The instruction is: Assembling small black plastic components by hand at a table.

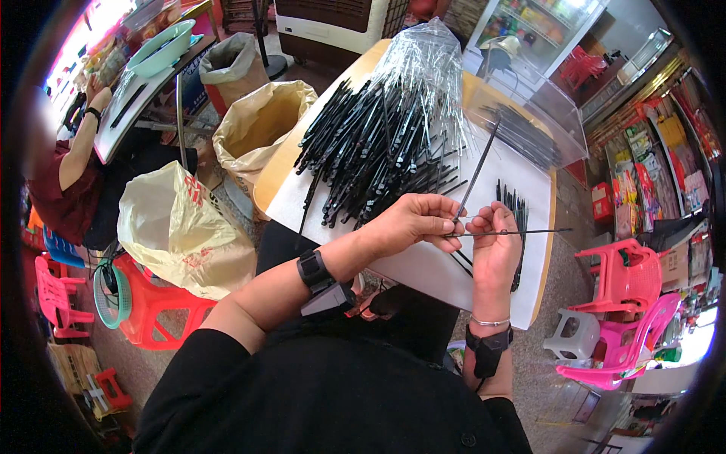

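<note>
A white-topped counter with a wooden edge (535, 268) fills the middle of the frame, slanting from the upper centre toward the centre right. Across its upper left part spreads a big heap of black strips (370, 151), thick and tangled. At the far left of the frame, a co-worker in a dark red top (69, 189) reaches over another table. A pale yellow bag (185, 238) stands open at centre left, and a tan sack (265, 125) gapes just above it, beside the counter. Clear plastic wrapping (425, 57) covers the upper end of the heap. A transparent box (566, 121) sits on the counter's upper right, near more dark strips.

The left hand (416, 221) and the right hand (497, 244) meet right of centre, above the counter. The left grip is pinched together, thumb against fingers, clamped on a slanting black strip (480, 168) that rises toward the upper right. A level black strip (546, 231) runs from the left fingertips across the right hand, whose fingers curl inward; whether that grip clamps it, one cannot tell. A small bunch of thin black strips (522, 208) lies just beyond the right hand.
</note>
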`<state>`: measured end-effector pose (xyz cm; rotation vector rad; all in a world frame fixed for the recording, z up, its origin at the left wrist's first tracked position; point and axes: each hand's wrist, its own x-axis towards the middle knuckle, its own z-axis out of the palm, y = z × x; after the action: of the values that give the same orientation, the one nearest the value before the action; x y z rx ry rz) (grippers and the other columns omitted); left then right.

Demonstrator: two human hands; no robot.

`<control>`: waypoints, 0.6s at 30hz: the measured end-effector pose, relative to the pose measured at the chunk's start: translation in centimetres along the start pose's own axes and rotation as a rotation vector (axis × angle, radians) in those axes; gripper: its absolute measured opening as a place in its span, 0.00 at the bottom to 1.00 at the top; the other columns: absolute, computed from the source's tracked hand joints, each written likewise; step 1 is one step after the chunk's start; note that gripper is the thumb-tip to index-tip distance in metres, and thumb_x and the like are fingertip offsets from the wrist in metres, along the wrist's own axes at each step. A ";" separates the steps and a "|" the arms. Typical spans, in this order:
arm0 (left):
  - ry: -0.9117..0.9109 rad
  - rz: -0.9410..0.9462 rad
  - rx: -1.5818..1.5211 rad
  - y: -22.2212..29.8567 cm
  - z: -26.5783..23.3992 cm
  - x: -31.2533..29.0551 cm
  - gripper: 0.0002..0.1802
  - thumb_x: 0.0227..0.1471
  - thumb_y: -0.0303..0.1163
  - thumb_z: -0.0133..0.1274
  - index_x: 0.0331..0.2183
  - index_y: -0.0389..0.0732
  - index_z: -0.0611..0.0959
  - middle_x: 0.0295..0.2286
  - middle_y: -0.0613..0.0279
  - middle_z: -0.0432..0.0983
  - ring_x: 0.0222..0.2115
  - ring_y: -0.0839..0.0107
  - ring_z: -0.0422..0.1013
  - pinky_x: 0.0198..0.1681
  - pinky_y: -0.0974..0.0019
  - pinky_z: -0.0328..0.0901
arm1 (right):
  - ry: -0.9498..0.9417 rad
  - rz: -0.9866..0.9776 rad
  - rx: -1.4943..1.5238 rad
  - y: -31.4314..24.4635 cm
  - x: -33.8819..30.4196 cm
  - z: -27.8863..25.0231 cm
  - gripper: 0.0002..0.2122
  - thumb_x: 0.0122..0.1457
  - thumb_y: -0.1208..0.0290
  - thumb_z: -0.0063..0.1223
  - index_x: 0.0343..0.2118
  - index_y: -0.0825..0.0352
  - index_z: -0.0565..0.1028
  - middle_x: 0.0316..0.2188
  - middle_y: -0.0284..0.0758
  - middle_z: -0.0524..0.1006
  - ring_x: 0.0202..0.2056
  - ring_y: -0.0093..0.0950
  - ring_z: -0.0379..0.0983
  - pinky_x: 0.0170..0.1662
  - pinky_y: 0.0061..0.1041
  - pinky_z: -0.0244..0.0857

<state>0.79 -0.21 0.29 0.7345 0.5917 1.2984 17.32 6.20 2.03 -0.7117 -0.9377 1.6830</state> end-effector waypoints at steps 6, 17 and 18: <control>-0.043 -0.050 -0.089 -0.1 -0.2 0.0 0.15 0.52 0.21 0.47 0.44 0.33 0.71 0.34 0.54 0.75 0.31 0.65 0.75 0.37 0.67 0.72 | -0.005 0.067 0.055 0.2 0.3 -0.5 0.07 0.59 0.71 0.44 0.37 0.68 0.69 0.27 0.35 0.73 0.25 0.25 0.72 0.31 0.27 0.70; -0.125 -0.011 -0.102 -0.3 -0.4 -0.2 0.18 0.52 0.19 0.47 0.47 0.35 0.70 0.33 0.53 0.75 0.30 0.65 0.76 0.36 0.67 0.73 | -0.039 0.114 0.065 -0.4 0.4 -0.9 0.07 0.58 0.71 0.45 0.36 0.68 0.70 0.26 0.35 0.74 0.24 0.25 0.72 0.29 0.27 0.70; -0.119 -0.016 -0.101 -0.2 -0.3 -0.2 0.17 0.52 0.19 0.47 0.46 0.35 0.71 0.33 0.53 0.75 0.30 0.65 0.76 0.35 0.67 0.73 | -0.039 0.114 0.065 -0.5 0.3 -0.9 0.07 0.58 0.71 0.45 0.36 0.68 0.70 0.26 0.35 0.74 0.24 0.25 0.72 0.29 0.27 0.70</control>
<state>0.71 -0.42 -0.06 0.7169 0.4325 1.2518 18.19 6.81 2.04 -0.7014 -0.8795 1.8252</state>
